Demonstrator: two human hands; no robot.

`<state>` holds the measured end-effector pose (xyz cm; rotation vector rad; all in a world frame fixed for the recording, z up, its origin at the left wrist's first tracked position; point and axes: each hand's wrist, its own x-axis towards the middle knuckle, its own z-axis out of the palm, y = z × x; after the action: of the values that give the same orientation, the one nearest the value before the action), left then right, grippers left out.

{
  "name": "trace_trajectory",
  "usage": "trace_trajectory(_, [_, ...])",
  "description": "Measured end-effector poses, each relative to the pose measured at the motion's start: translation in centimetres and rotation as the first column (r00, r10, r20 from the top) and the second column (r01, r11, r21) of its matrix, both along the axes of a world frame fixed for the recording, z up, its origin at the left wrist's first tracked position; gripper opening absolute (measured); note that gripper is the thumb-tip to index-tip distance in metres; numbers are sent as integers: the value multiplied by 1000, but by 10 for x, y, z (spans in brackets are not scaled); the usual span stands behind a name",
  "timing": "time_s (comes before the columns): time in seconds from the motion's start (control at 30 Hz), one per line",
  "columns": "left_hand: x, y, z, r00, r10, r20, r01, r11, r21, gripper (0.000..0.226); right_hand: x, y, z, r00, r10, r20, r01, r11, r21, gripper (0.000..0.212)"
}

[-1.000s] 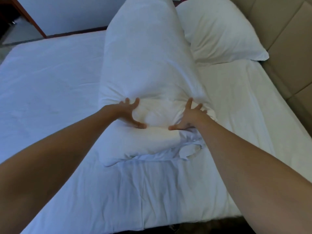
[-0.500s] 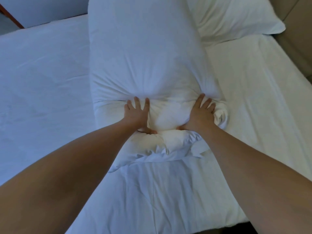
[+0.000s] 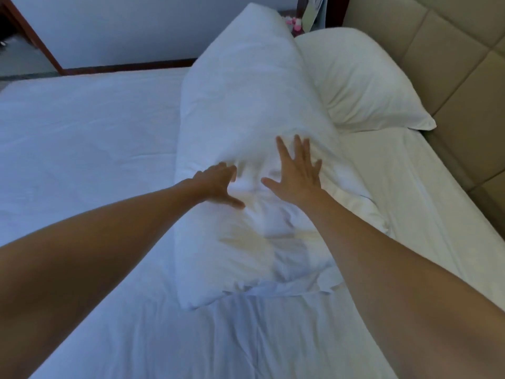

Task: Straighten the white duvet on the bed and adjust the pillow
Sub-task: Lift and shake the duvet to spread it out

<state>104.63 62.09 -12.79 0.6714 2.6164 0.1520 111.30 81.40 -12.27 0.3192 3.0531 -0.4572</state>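
Both hands have slid further up the long white pillow (image 3: 246, 127) since half a second ago, when they pressed side by side into its lower fold; that fold now lies flatter below the wrists. Left hand (image 3: 216, 184) rests on the pillow at centre frame, its fingers (image 3: 228, 170) blurred, loosely spread and gripping nothing. Right hand (image 3: 296, 173) lies flat just beside it, fingers (image 3: 281, 149) splayed wide, palm down on the fabric, holding nothing. The long pillow runs from centre frame to the upper middle, lying on the white duvet (image 3: 82, 149) that covers the bed across the left and lower frame. A second pillow (image 3: 360, 86) sits at upper right, touching the long one and resting against the beige padded headboard (image 3: 448, 42). Something pink (image 3: 293, 24) shows at the top edge, too small to identify. No writing or labels can be read anywhere.
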Motion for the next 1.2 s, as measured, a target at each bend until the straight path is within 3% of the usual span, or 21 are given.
trace_trajectory(0.1, [-29, -14, 17, 994, 43, -100, -39, 999, 36, 66, -46, -22, 18, 990, 135, -29, -128, 975, 183, 97])
trace_trajectory(0.2, [-65, -28, 21, 991, 85, -107, -78, 995, 64, 78, -93, -37, 27, 983, 180, 23, -179, 949, 260, 101])
trace_trajectory(0.43, [-144, -30, -10, 994, 110, -7, -110, 991, -77, 123, -158, 9, 3, 949, 30, 313, -67, 992, 108, 135])
trace_trajectory(0.6, [-158, 38, -50, 984, -144, -102, 120, 970, -212, 130, -177, 64, -36, 894, -44, 446, 12, 997, 75, 150])
trace_trajectory(0.73, [-186, 88, -78, 976, -211, -57, 186, 939, -288, 140, -200, 97, -73, 831, -92, 548, 78, 996, 49, 154])
trace_trajectory(0.97, [-228, 125, -136, 973, -231, -5, 215, 911, -352, 145, -240, 119, -150, 835, -123, 537, 117, 992, 45, 161])
trace_trajectory(1.2, [-246, 134, -171, 973, -232, -24, 211, 919, -333, 147, -258, 121, -180, 875, -149, 461, 128, 989, 76, 156])
